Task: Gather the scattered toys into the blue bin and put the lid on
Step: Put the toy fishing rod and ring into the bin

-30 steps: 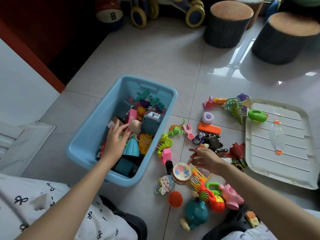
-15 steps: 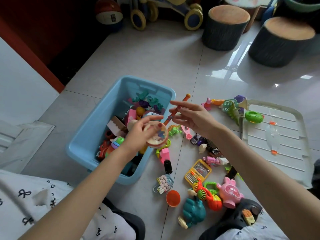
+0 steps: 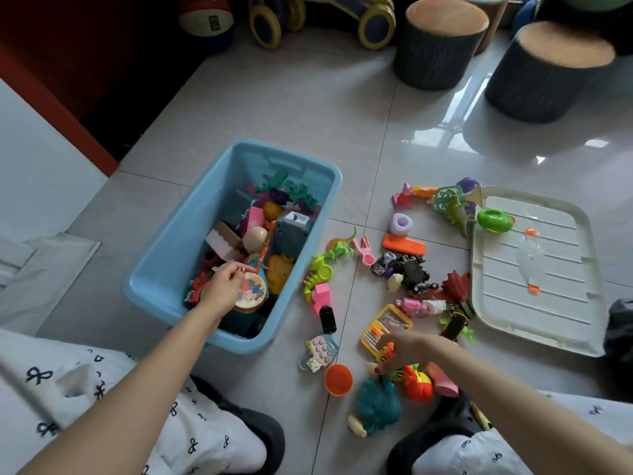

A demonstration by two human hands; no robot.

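The left hand [image 3: 222, 289] has carried the small drum [image 3: 251, 292] into the blue bin [image 3: 164, 255], fingers gripping it, while the right hand [image 3: 407, 351] now curls around an orange wheel toy [image 3: 387, 353] at lower centre.

The light-blue bin [image 3: 178, 241] sits open on the tile floor, half full of toys. Its white ribbed lid [image 3: 534, 269] lies flat, well apart, with scattered toys [image 3: 404, 269] between them.

1. The floor [image 3: 308, 108] is glossy tile, smooth enough to mirror the window light.
2. The blue bin [image 3: 164, 265] looks like smooth plastic with a soft sheen.
3. The white lid [image 3: 548, 323] is ribbed plastic, pretty matt.
4. The stools [image 3: 442, 46] have rough, bark-like sides and matt, wood-look tops.
5. The trousers [image 3: 68, 389] are printed cloth.
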